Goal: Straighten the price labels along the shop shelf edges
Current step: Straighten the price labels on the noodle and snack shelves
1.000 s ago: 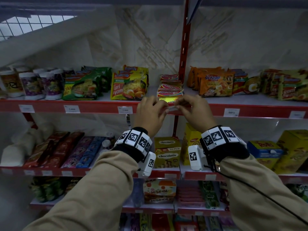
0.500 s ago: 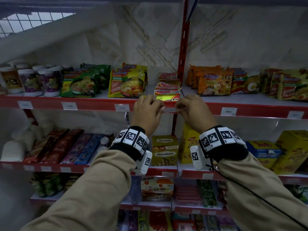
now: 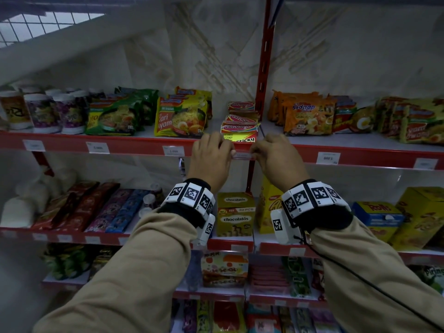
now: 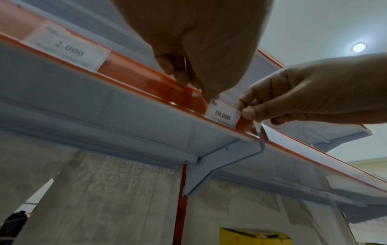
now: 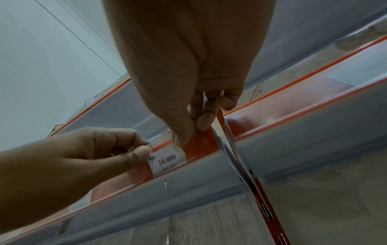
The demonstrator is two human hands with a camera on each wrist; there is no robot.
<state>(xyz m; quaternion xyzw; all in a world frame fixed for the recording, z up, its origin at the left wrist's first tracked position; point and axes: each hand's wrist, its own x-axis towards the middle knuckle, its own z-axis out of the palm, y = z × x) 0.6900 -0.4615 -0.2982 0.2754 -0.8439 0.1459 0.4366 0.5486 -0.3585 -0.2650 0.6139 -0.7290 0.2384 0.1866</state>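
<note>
Left hand (image 3: 211,157) and right hand (image 3: 276,157) — fingers pinching opposite ends of the 10.000 price label (image 4: 223,114), red shelf edge (image 3: 134,146)

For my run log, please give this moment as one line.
step: straighten 10.000 price label | left hand: pinches its left end | right hand: pinches its right end | place: top shelf edge

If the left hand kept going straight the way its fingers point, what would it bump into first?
Probably the red shelf edge right away: the left hand already has its fingertips on it, pinching the 10.000 price label with the right hand. Going over the edge, it would likely meet the Montana packets; depth is unclear.
</note>
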